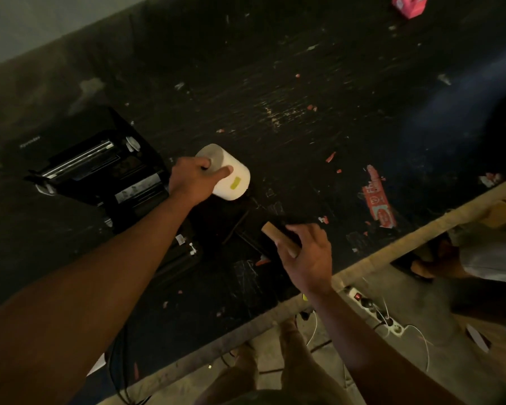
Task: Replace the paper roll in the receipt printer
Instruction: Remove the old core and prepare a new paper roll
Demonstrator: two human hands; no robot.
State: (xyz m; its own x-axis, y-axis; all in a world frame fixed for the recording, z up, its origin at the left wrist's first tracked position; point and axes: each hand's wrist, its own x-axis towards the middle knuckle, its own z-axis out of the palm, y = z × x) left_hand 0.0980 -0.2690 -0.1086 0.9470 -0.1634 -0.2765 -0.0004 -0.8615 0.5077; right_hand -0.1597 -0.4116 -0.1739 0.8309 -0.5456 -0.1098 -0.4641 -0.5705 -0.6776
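A black receipt printer [100,168] sits on the dark table at the left with its lid open and the paper bay showing. Just right of it is a full white paper roll [234,179] with a small yellow sticker on its side. My left hand [193,179] grips the roll from its near end, thumb and fingers on it. My right hand [307,255] is closer to the table's front edge and holds a small brown cardboard core [278,238], with a dark object beside it.
The black table [304,97] is scratched and littered with red scraps and a red torn wrapper [377,197]. A pink box [409,5] lies at the far back. A power strip [374,311] with cables lies on the floor under the wooden front edge.
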